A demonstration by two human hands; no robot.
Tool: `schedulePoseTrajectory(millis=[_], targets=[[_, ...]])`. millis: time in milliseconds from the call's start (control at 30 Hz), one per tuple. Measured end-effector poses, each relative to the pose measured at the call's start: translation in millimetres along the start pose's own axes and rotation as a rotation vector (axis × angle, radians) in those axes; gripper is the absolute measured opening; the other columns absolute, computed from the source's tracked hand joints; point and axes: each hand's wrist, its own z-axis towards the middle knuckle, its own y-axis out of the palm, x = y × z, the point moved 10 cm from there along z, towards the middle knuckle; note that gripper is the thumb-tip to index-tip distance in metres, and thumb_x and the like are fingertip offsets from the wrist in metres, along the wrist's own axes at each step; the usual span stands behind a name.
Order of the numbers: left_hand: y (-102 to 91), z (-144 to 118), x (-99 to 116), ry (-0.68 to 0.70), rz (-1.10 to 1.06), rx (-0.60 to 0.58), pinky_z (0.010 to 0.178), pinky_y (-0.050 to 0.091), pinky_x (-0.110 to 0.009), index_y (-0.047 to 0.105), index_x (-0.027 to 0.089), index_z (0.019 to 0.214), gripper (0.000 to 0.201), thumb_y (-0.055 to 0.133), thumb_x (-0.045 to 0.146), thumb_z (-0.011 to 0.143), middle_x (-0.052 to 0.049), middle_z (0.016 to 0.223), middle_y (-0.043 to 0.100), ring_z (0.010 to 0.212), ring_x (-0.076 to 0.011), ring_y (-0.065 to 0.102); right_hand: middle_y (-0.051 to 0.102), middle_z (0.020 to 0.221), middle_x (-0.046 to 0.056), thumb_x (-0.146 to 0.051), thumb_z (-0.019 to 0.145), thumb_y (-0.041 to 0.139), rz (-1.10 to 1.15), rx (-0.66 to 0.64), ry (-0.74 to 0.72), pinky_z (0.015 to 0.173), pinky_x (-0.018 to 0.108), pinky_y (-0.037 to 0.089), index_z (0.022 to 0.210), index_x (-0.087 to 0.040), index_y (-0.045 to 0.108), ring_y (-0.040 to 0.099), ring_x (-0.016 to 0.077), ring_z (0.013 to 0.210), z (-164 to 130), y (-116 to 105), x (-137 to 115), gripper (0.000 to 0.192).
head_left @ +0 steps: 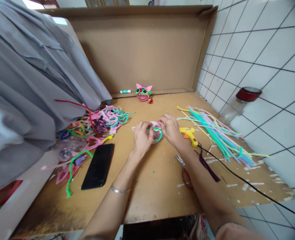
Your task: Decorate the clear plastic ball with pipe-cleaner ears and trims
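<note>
My left hand (143, 137) has its fingers closed on the left side of a small round piece with a clear middle, a green rim and pink parts (157, 136). From the right, my right hand (170, 129) pinches the upper edge of the same piece. The fingers cover much of it. A yellow glue gun (189, 134) lies just right of my right hand, its black cord running to the lower right. Under my right forearm, scissors with red-brown handles (186, 176) are partly hidden. A tiny green scrap (153, 172) rests on the table below the hands.
Pipe cleaners (214, 133) lie bundled at right, near a red-lidded jar (237, 105). A tangled pile of coloured pieces (107, 120) and a black phone (98, 166) are at left. At the back, by a cardboard wall (142, 50), stand a cat-eared face (143, 93) and a glue stick (125, 91).
</note>
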Motion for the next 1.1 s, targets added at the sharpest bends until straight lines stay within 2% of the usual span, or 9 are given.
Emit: schedulePoseTrajectory(millis=[333,567,800,1100], targets=[[-0.2,-1,2,0.013,-0.038,-0.003,0.084,0.045,-0.033,0.061,0.018,0.091,0.013,0.051,0.016,0.083,-0.007,0.092,0.066,0.089,-0.0199,0.059,0.065,0.093,0.009,-0.013,0.092,0.044,-0.039,0.022,-0.056,0.079,0.034,0.035,0.088,-0.019,0.07,0.052,0.0228,0.089,-1,-1,-10,0.027],[1.0,0,4,0.038,-0.049,-0.003,0.087,0.046,-0.035,0.065,0.018,0.103,0.022,0.051,0.019,0.086,-0.008,0.099,0.067,0.094,-0.0204,0.06,0.065,0.093,0.01,-0.013,0.092,0.044,-0.058,0.008,-0.067,0.079,0.034,0.036,0.09,-0.018,0.07,0.052,0.0231,0.088,1,1,-12,0.027],[1.0,4,3,0.01,-0.011,-0.007,0.085,0.047,-0.033,0.069,0.019,0.097,0.022,0.051,0.029,0.092,-0.008,0.092,0.068,0.089,-0.0195,0.061,0.063,0.091,0.01,-0.014,0.092,0.046,-0.038,0.02,-0.068,0.08,0.033,0.038,0.089,-0.018,0.071,0.052,0.0233,0.09,2,3,-11,0.025],[-1.4,5,4,-0.018,-0.001,0.013,0.079,0.046,-0.03,0.072,0.019,0.092,0.023,0.053,0.032,0.092,-0.007,0.088,0.069,0.082,-0.0177,0.062,0.064,0.089,0.009,-0.014,0.094,0.042,-0.024,-0.008,-0.104,0.079,0.032,0.038,0.089,-0.018,0.07,0.052,0.022,0.087,0,1,-20,0.029]])
